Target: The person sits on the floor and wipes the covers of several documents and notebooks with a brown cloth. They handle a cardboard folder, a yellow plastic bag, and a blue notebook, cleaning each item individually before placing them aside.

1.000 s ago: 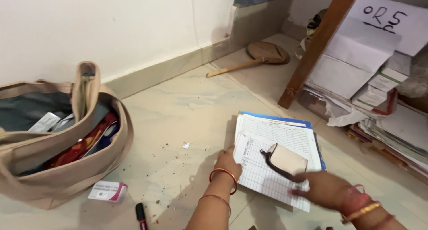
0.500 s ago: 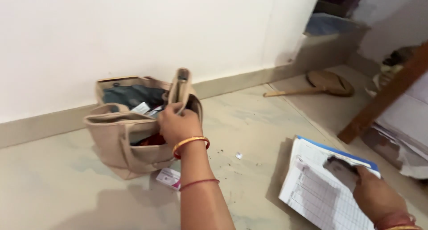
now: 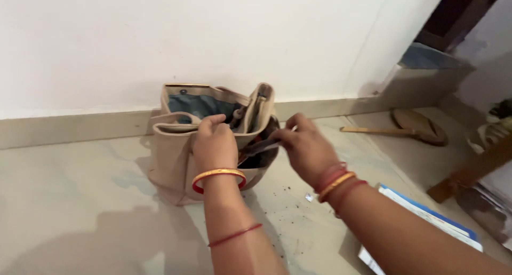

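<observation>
Your left fingers [image 3: 212,121] are curled down over the near rim of the bag [image 3: 170,160], pressed together and gripping the cloth, so the mouth stands open. Your right fingers [image 3: 286,136] are closed in a pinch on a dark thing [image 3: 262,146], thin and flat, whose far end lies inside the bag's right side. What it is, you cannot tell from this blur. By the look of it the work in hand is at the bag's mouth, with one hand holding and the other handling. A further move there calls for the left hand [image 3: 214,144] to keep the rim taut and the right hand [image 3: 306,149] to keep its pinch firm, since the opening is narrow and crowded. The bag itself stands upright on the floor [image 3: 80,200], its back just beside the wall [image 3: 160,40], with grey lining and a middle divider showing. Further out, a small scrap [image 3: 309,197] lies near your right wrist, blue-edged papers [image 3: 429,215] under that forearm, and a wooden paddle [image 3: 418,126] well apart to the right.
</observation>
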